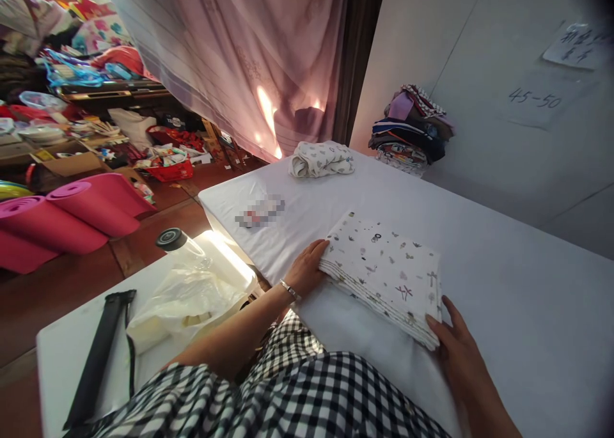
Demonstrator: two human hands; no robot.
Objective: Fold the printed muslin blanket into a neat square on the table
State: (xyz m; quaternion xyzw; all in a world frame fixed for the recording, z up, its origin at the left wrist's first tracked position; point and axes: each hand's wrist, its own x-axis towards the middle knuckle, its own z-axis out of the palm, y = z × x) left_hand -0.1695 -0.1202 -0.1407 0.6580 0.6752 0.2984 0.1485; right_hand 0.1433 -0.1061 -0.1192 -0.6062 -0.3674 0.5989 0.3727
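Observation:
A folded white cloth (384, 268) lies flat on the white-covered table, printed with small grey, green and dark red figures. Its layers show along the near edge. My left hand (307, 268) holds the left edge, fingertips against the layers; a bracelet is on that wrist. At the near right corner is my right hand (458, 345), its thumb on the cloth's edge and its index finger along the right side; the other fingers are hidden. Farther back sits a loosely bundled cloth (321, 160) with a similar print.
Folded clothes (407, 131) are stacked by the wall. A blurred-out item (260, 211) lies on the table's left. The lower white table (158, 374) carries a clear bottle (189, 249), a plastic bag (187, 304) and a black strip-like object (98, 361). Pink rolled mats (91, 208) lie left.

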